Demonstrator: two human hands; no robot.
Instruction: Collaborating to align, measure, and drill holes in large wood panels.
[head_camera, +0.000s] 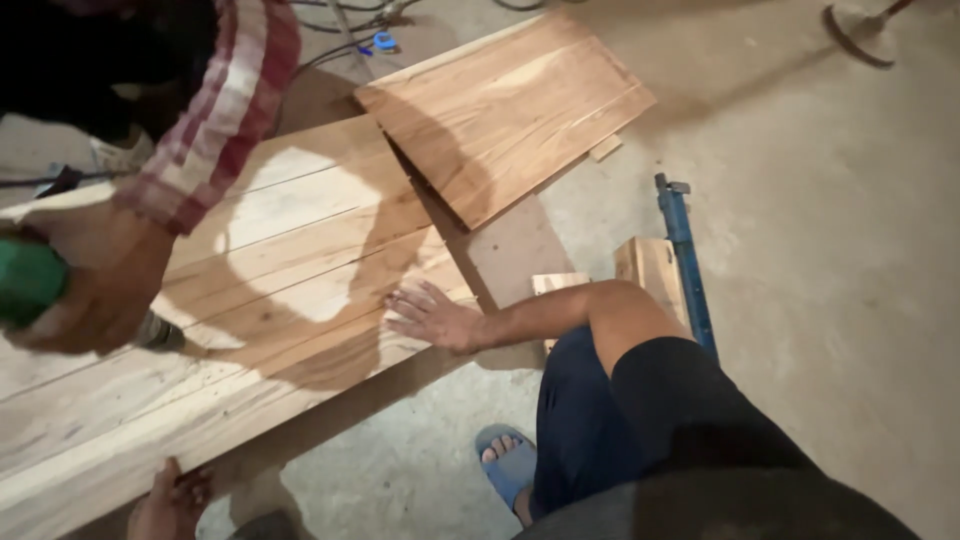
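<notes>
a black short sleeve (690, 395) covers the upper right arm, leaving the forearm and the right hand (435, 318) bare. below it are dark navy shorts (572, 440). one foot wears a blue open-toed sandal (508, 468), toes showing.

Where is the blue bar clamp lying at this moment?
In the head view, the blue bar clamp lies on the concrete floor right of centre, beside a small wood block and just behind the crouching person's knee.

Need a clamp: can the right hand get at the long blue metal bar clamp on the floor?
Probably yes. The right hand lies flat and empty on the pale wooden panel; the long blue metal bar clamp lies uncovered just beyond that elbow.
</notes>
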